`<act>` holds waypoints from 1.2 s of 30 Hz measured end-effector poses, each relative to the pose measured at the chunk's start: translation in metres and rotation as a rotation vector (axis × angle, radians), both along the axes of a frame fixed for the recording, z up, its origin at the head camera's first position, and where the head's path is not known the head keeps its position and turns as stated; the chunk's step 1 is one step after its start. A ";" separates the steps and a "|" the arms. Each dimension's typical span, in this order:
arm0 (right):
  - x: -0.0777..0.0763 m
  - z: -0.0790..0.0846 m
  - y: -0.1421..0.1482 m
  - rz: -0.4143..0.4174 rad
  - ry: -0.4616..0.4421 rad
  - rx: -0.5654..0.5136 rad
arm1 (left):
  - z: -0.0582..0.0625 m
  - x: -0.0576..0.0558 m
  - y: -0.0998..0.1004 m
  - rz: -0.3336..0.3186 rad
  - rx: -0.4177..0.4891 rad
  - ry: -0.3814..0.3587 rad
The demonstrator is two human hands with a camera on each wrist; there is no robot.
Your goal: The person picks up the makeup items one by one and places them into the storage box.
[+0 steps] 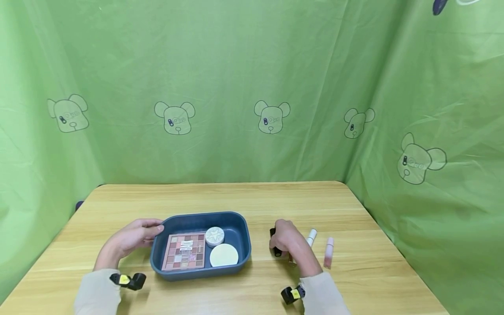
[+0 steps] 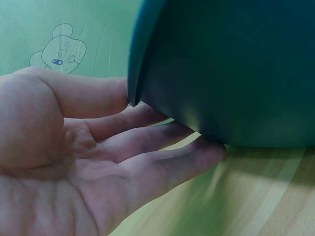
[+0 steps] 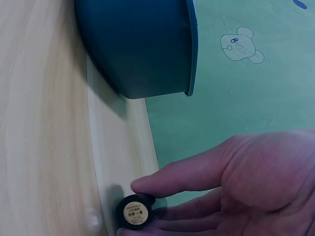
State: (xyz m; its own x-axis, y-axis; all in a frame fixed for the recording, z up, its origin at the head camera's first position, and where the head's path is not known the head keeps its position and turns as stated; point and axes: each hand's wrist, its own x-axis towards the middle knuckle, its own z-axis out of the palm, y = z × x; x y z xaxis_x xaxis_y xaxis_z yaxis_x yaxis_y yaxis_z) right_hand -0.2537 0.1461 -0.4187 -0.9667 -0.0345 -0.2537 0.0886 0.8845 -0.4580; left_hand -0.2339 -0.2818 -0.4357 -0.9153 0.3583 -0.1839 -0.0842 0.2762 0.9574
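My left hand (image 1: 131, 236) is at the left end of a dark blue bin (image 1: 197, 274). Its thumb touches the rim, while the other fingers extend nearly straight against the outer wall, as the left wrist view shows. Inside the bin lie a pink eyeshadow palette (image 1: 183, 252), a round white case with a star (image 1: 214, 236) and a plain white round compact (image 1: 224, 255). To the right of the bin, my right hand (image 1: 286, 238) pinches a black lipstick (image 3: 135, 212) between thumb and fingers, low over the table. Its labelled round end faces the right wrist camera.
Just right of the right hand lies a white-capped tube (image 1: 311, 237), partly hidden by the wrist. Farther right is a pink lip gloss tube (image 1: 328, 253). The wooden table (image 1: 275, 197) is backed by a green curtain (image 1: 224, 153).
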 end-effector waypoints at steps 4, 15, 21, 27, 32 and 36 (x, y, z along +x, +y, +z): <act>0.000 0.002 0.001 -0.002 0.026 -0.052 | 0.000 0.000 0.000 -0.003 0.002 0.001; 0.000 0.002 0.000 -0.007 0.112 -0.107 | 0.000 0.000 0.000 0.000 0.002 -0.006; -0.001 0.001 -0.002 -0.028 0.160 -0.168 | 0.000 -0.001 0.001 0.013 -0.003 -0.005; -0.003 0.001 -0.003 -0.034 0.173 -0.177 | -0.001 -0.001 0.000 0.000 0.005 0.001; -0.004 0.002 -0.003 -0.023 0.199 -0.147 | 0.000 0.000 0.000 -0.008 0.011 0.002; -0.004 0.002 -0.003 -0.020 0.213 -0.134 | 0.001 0.000 0.001 -0.010 0.008 0.005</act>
